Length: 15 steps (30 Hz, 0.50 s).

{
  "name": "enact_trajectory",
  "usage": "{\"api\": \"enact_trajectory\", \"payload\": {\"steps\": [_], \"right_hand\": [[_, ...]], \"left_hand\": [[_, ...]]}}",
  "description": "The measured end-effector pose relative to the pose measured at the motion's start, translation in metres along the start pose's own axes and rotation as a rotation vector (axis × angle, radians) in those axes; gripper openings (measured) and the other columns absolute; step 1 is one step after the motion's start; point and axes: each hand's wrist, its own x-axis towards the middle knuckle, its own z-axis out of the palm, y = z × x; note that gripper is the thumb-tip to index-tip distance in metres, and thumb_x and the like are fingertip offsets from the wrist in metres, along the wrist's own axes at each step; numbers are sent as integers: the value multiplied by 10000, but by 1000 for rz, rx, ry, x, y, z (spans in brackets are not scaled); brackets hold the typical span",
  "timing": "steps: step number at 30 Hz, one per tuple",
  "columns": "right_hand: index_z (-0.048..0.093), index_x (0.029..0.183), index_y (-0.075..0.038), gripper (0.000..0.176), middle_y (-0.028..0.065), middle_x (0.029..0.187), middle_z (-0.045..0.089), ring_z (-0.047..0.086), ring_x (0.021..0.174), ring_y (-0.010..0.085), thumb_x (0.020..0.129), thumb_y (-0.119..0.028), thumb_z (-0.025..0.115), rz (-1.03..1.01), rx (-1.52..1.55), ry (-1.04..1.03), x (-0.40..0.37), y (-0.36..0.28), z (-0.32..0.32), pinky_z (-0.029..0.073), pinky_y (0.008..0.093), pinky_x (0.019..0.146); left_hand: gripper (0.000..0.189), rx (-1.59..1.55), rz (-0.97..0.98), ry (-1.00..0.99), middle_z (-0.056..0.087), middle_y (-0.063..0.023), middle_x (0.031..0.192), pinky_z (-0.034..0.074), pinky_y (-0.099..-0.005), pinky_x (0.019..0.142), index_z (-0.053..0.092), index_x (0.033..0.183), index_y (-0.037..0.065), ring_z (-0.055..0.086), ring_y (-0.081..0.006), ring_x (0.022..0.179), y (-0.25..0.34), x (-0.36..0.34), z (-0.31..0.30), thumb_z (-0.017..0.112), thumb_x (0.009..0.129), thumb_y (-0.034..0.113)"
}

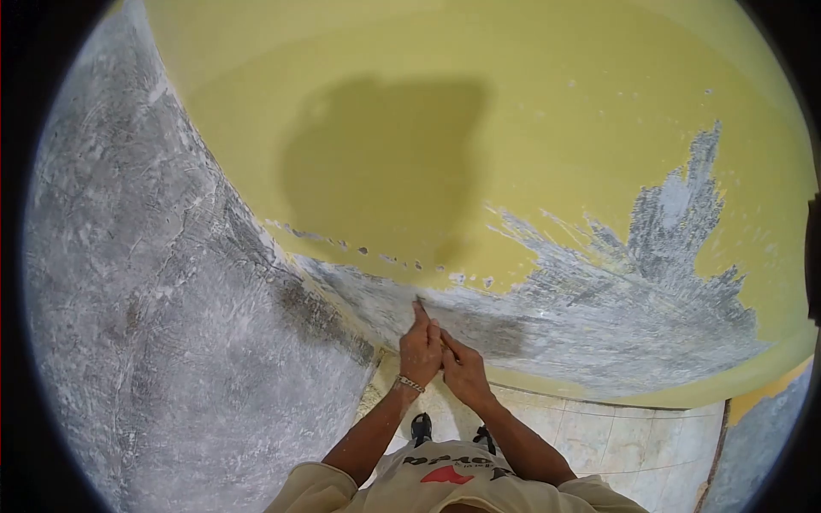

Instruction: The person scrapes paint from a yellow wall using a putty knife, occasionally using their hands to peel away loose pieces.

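Observation:
My left hand (420,352), with a chain bracelet (410,384) at the wrist, is closed in front of the wall. Its index finger points up to the grey scraped band, where a small dark tip shows at the fingertip. Close against it on the right, my right hand (464,373) is closed too, fingers curled by the left hand's thumb. Whatever the two hands grip is mostly hidden by the fingers. Ahead, the yellow wall (564,154) has a broad bare grey patch (590,299) with ragged edges along its lower part.
On the left stands a rough grey wall (197,342), meeting the yellow one at a corner. Pale floor tiles (611,432) lie below, with my dark sandals (421,427) on them. Several small chips (393,259) mark the yellow paint. Another grey surface (774,436) is at the lower right.

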Motion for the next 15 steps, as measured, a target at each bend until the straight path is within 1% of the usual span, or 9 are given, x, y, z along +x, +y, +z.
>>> {"api": "enact_trajectory", "payload": {"steps": [2, 3, 6, 7, 9, 10, 12, 13, 15], "right_hand": [[533, 1376, -39, 404, 107, 837, 664, 573, 700, 123, 986, -123, 473, 103, 68, 38, -22, -23, -11, 489, 276, 670], [538, 1363, -28, 400, 135, 845, 656, 587, 755, 141, 976, -114, 486, 192, 135, 69, -25, -31, -15, 488, 286, 727], [547, 1360, -27, 396, 97, 827, 640, 568, 731, 126, 977, -106, 487, 180, 71, 58, -19, -24, -6, 484, 275, 699], [547, 1360, -27, 396, 97, 827, 640, 568, 731, 126, 977, -106, 487, 186, 65, 70, -18, -21, -1, 484, 275, 699], [537, 1388, -53, 405, -2, 720, 570, 449, 528, 47, 995, -139, 487, 95, 126, 108, -17, -20, 8, 398, 218, 485], [537, 1388, -53, 405, -2, 720, 570, 449, 528, 47, 995, -139, 487, 100, 125, 120, -22, -24, 6, 398, 218, 485], [553, 1375, -57, 396, -13, 700, 546, 438, 524, 42, 991, -145, 519, 229, 185, 122, -26, -36, -5, 387, 211, 484], [571, 1356, -56, 380, -22, 693, 534, 429, 525, 36, 990, -149, 536, 238, 230, 130, -24, -32, -4, 375, 209, 476], [575, 1352, -53, 376, -25, 694, 532, 431, 528, 35, 990, -149, 538, 155, 211, 129, -14, -25, 8, 376, 210, 475]], "left_hand": [[547, 2, 92, -165, 641, -264, 805, 518, -397, 610, 359, 1421, -95, 665, -355, 679, 8, -8, -4, 495, 992, 218], [547, -6, 98, -166, 641, -264, 805, 518, -397, 610, 359, 1421, -95, 665, -355, 679, 2, -6, 0, 495, 992, 218], [527, 32, 300, -84, 642, -256, 788, 510, -380, 577, 379, 1410, -98, 667, -326, 652, -13, -3, 7, 508, 983, 183], [519, -19, 229, -110, 633, -260, 785, 511, -373, 585, 393, 1399, -102, 666, -302, 657, -11, 0, -1, 520, 977, 171], [532, -60, 54, -197, 661, -225, 802, 523, -328, 653, 416, 1395, -95, 662, -226, 701, 1, 3, -18, 566, 974, 196], [532, -63, 58, -209, 661, -225, 802, 523, -328, 653, 416, 1395, -95, 662, -226, 701, -6, -1, -12, 566, 974, 196], [458, -510, -78, 31, 680, -127, 888, 526, -313, 754, 543, 1297, -56, 650, -172, 841, -17, 0, 5, 590, 977, 269], [458, -518, -72, 28, 680, -127, 888, 526, -313, 754, 543, 1297, -56, 650, -172, 841, -16, 0, 6, 590, 977, 269], [364, -1047, -714, 37, 649, -48, 990, 505, -309, 822, 606, 1105, 22, 613, -175, 955, -12, 1, 7, 593, 978, 363]]}}
